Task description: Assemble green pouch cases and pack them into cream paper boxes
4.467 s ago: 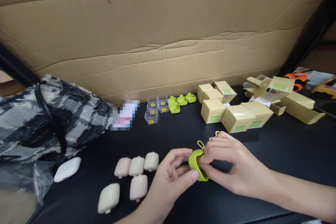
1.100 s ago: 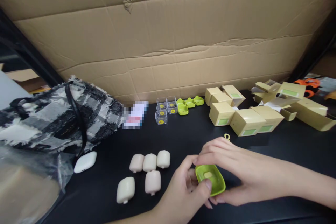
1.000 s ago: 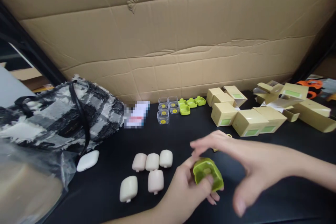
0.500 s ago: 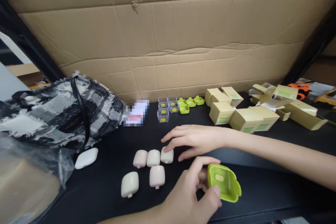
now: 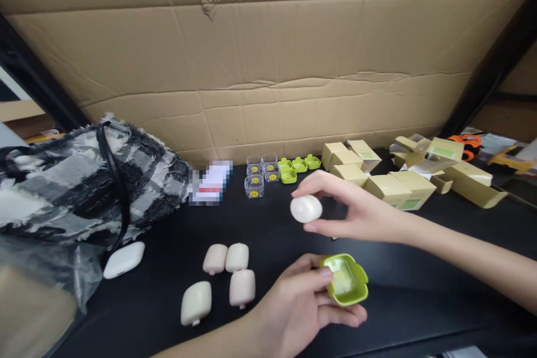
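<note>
My left hand (image 5: 296, 299) grips a small lime-green plastic cup (image 5: 358, 289) with a wavy rim, its opening tilted up; a pale patch shows on its inner floor. Above and behind it, my right hand (image 5: 354, 207) pinches a glossy white rounded block (image 5: 306, 208) between thumb and fingers, apart from the cup. On the black surface to the left lie several similar blocks with small tabs: a cream block (image 5: 196, 302), a pinkish block (image 5: 242, 288), another pinkish block (image 5: 215, 258) and a white one (image 5: 237, 257).
Clear square containers (image 5: 254, 185) and more green cups (image 5: 288, 174) stand in rows by the cardboard wall (image 5: 268, 56). Cardboard boxes (image 5: 388, 191) crowd the back right. A checked bag (image 5: 142, 173), a white oval case (image 5: 125, 260) and a plastic-wrapped bundle (image 5: 37, 302) occupy the left.
My right hand has picked up the rightmost rounded block and lifted it, up and to the right. The green cup has tilted in my left hand, its opening turned further upward.
</note>
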Available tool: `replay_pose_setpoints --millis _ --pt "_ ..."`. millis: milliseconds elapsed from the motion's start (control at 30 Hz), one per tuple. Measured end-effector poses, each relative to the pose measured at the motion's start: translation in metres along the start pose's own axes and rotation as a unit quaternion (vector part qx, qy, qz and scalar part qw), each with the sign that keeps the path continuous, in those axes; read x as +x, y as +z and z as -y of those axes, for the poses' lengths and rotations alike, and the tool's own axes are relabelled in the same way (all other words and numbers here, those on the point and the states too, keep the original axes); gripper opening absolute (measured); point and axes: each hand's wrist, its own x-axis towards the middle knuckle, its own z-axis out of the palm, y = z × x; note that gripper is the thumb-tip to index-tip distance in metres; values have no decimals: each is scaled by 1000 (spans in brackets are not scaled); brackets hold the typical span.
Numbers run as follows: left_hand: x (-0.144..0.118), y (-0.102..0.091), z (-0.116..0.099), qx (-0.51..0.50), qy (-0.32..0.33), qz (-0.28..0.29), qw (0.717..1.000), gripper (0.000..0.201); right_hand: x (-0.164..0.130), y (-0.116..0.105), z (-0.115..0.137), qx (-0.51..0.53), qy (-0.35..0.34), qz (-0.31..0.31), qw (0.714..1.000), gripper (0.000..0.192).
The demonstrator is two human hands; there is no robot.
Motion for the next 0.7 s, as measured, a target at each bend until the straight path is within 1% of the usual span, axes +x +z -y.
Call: replay_pose_setpoints --millis 33,100,200,300,400,500,700 --pt "0 -1 -1 -11 -1 -4 1000 23 -9 -2 4 22 14 -25 999 39" --pt "1 -3 -3 -35 -10 -4 999 22 -26 -3 11 48 31 -42 998 46" --pt "4 -5 -4 -67 -17 8 998 26 -42 3 19 32 13 -26 999 42" --pt "6 -4 -6 -79 -18 11 997 30 -46 9 21 -7 -7 -19 1000 36" --pt "6 -1 -8 -86 -20 -20 996 30 -46 13 21 -49 -21 -18 998 36" --pt "4 2 -10 -98 -40 -47 993 27 -48 16 21 -112 -31 -22 993 34" --pt "5 1 -7 -98 -41 -40 994 22 -53 22 22 -131 -21 -26 991 32"
